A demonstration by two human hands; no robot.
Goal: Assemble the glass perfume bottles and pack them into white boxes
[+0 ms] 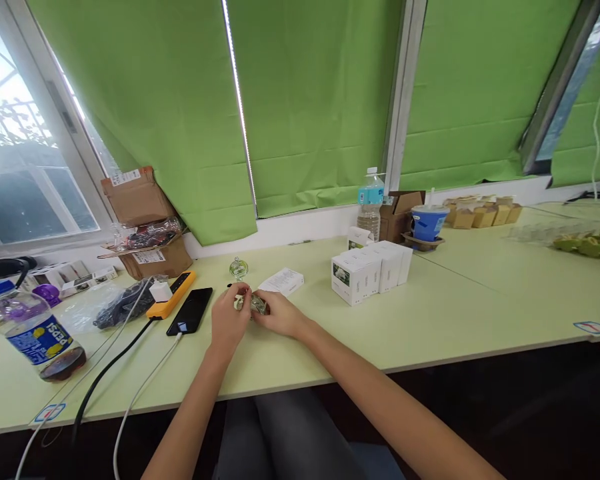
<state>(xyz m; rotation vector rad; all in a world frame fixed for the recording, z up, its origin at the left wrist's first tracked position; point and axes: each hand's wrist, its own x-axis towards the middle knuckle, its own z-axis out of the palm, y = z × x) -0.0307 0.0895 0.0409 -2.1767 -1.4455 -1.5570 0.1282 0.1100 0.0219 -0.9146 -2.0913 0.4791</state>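
Just above the table's front part, my left hand (229, 319) and my right hand (281, 316) meet around a small clear glass jar (260, 305). Right-hand fingers wrap its side. My left hand is closed at the jar's near left, thumb and fingertips pinched by its rim; whatever lies in that pinch is too small to make out. Beyond them stands a glass lid (239, 268) with a round knob. A flat white box (283, 281) with printed text lies just behind my right hand. Several white boxes (367, 272) stand in a row further right.
Left of my hands are a black phone (190, 311) on a cable, an orange power strip (173, 295) and a Pepsi bottle (37, 333). Cardboard boxes (147, 227) stand by the window. A water bottle (370, 203) and blue cup (428, 223) stand at the back right.
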